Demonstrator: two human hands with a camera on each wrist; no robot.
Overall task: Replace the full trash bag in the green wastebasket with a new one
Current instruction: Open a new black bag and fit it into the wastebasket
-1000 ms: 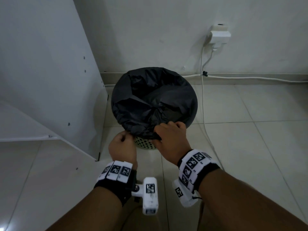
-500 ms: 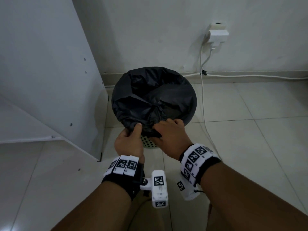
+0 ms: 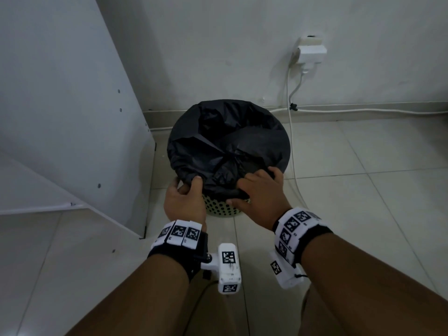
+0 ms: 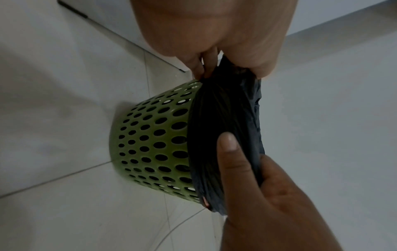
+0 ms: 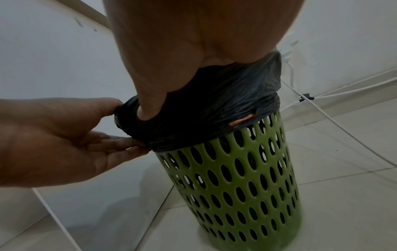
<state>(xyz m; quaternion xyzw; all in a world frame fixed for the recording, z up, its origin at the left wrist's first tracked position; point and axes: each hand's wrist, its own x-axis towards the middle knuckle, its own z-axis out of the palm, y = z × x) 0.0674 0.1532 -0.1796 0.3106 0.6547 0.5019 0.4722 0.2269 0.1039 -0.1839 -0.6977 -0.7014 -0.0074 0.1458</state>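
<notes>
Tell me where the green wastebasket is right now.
In the head view the green wastebasket stands on the tiled floor mid-frame, near the back wall, right of the white cabinet panel, just beyond both hands.

wastebasket [image 3: 221, 209] mostly hidden under black trash bag [image 3: 228, 146] in head view; right hand [image 3: 260, 197] fingertips buried in bag folds; bag contents not visible.
</notes>
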